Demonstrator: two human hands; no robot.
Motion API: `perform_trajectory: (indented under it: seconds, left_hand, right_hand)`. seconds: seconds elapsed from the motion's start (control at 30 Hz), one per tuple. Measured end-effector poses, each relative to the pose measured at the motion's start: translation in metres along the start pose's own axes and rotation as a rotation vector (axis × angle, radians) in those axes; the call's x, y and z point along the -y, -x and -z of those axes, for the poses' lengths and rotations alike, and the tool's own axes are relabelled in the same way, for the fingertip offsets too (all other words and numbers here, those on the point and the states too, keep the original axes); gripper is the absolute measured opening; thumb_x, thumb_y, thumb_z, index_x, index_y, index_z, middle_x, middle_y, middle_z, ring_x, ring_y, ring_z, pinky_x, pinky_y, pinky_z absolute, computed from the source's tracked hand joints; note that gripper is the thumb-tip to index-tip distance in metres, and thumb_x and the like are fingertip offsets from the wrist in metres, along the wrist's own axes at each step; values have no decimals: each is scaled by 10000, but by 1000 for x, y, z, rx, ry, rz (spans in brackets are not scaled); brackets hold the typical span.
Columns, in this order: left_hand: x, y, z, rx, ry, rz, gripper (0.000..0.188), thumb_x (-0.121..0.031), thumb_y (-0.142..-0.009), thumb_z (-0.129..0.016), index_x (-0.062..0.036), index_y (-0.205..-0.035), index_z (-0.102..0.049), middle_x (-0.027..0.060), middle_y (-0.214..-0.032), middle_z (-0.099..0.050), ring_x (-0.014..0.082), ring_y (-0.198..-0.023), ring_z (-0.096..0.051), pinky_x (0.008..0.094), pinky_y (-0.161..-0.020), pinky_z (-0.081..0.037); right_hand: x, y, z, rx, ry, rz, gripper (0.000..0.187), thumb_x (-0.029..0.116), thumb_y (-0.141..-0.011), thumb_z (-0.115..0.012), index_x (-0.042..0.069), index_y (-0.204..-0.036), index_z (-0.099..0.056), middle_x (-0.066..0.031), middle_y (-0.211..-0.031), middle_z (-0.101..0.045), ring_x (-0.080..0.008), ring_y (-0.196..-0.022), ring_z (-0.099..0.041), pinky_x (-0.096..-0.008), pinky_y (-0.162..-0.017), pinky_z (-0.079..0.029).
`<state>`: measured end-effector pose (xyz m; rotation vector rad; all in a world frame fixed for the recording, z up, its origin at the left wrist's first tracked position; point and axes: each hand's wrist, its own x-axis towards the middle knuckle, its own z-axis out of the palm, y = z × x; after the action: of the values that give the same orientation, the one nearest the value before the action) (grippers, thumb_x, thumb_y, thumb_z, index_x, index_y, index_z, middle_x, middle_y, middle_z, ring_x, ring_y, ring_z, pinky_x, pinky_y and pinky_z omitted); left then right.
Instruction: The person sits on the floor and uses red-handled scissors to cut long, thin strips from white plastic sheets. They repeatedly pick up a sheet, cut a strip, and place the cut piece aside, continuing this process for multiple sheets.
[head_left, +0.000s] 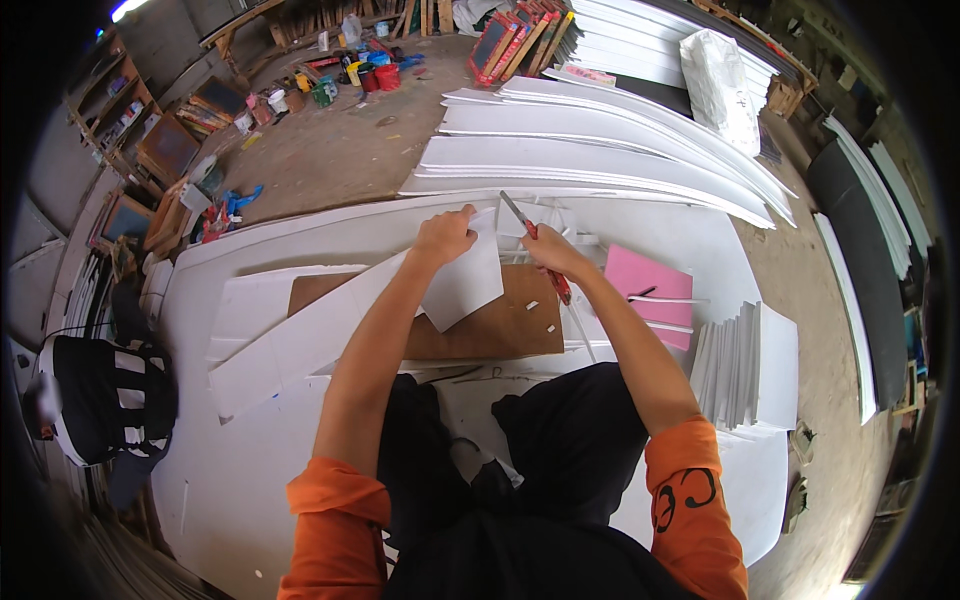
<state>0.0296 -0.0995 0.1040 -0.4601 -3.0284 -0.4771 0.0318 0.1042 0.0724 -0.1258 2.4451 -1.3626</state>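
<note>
My left hand (447,236) has its fingers bent over the upper edge of a white board piece (468,284) and grips it there. That piece lies partly across a brown board (430,330) and beside a long white strip of board (310,350). My right hand (556,252) is closed around a red-handled knife (561,288), its long grey blade pointing up and away to the left. A thin pale length extends below the handle; I cannot tell whether it belongs to the knife. White offcuts (560,216) lie under and beyond my right hand.
A pink sheet (650,285) with narrow white strips lies right of my right forearm. A stack of white pieces (730,365) stands near it. Large white sheets (590,150) are piled beyond the white work surface (240,490). A black-and-white bag (105,400) sits left; paint pots (375,75) stand behind.
</note>
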Motion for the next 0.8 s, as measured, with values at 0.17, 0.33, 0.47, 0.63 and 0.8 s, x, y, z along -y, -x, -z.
perform_trajectory:
  seconds: [0.17, 0.33, 0.47, 0.63, 0.8]
  left_hand:
    - [8, -6, -16, -173, -50, -70, 251, -252, -795, -481, -95, -990, -468, 144, -765, -604, 333, -721, -585, 430, -633, -465]
    - [5, -16, -20, -169, -49, -71, 203, -268, -860, -422, -136, -1010, -456, 170, -716, -595, 358, -681, -579, 437, -590, -458]
    - [7, -19, -18, -171, -23, -187, 196, -269, -865, -413, -137, -1001, -462, 183, -716, -591, 368, -684, -574, 448, -586, -454]
    - [7, -20, -24, -188, -35, -130, 208, -274, -863, -416, -119, -991, -470, 185, -702, -586, 366, -670, -571, 454, -574, -454]
    - [7, -22, -27, -222, -36, -95, 222, -298, -858, -423, -120, -977, -484, 176, -638, -575, 364, -642, -570, 453, -553, -451]
  right_hand:
    - [39, 19, -14, -120, 245, 67, 336, 310, -886, -332, -17, -933, -395, -200, -669, -551, -328, -652, -589, -436, -558, -449]
    - [49, 29, -14, -237, 575, 142, 366, 307, -897, -270, -15, -906, -443, -232, -746, -582, -402, -717, -580, -462, -668, -463]
    - [49, 33, -9, -267, 609, 125, 379, 317, -900, -261, -9, -896, -455, -220, -737, -586, -395, -724, -583, -464, -660, -464]
    - [54, 44, -12, -240, 623, 150, 382, 300, -905, -250, -21, -878, -455, -218, -721, -585, -391, -705, -584, -468, -645, -465]
    - [56, 54, -18, -216, 631, 180, 371, 276, -906, -248, -35, -877, -449, -212, -697, -584, -386, -684, -585, -472, -635, -462]
